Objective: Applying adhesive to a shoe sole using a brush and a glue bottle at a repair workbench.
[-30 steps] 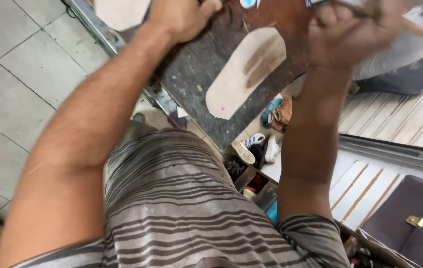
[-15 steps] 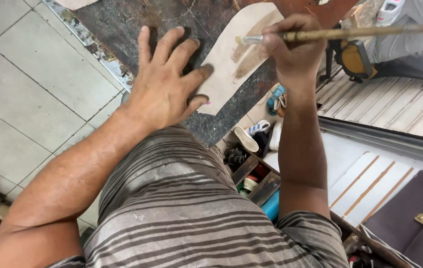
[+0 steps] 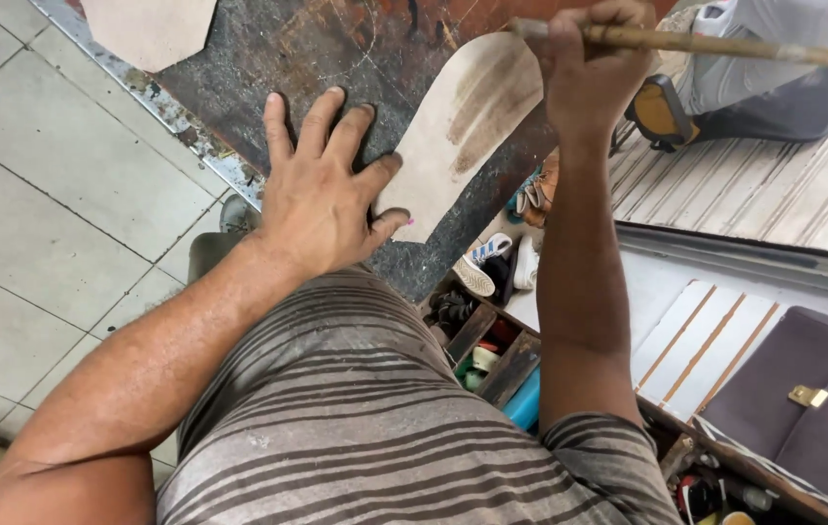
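Observation:
A pale, sole-shaped leather piece (image 3: 463, 122) lies on a dark, stained worktable (image 3: 268, 58). My left hand (image 3: 322, 190) rests flat on the table with fingers spread, its thumb and forefinger pressing the near edge of the piece. My right hand (image 3: 589, 68) is closed around a long wooden stick (image 3: 725, 46), whose near end sits over the far, darker-smeared part of the piece. The stick's tip is hidden by my fingers.
Another pale leather cutout (image 3: 147, 27) lies at the table's far left corner. Below the table edge are shoes (image 3: 492, 262) and boxes of small items (image 3: 492, 355). A dark purple bag with a brass clasp (image 3: 808, 399) sits at right. Another person's leg and shoe (image 3: 686, 107) are beyond the table.
The view has shifted so my hands sit lower in frame. My left hand went from the table's far part to lying flat on the sole piece's near edge. My right hand keeps the stick.

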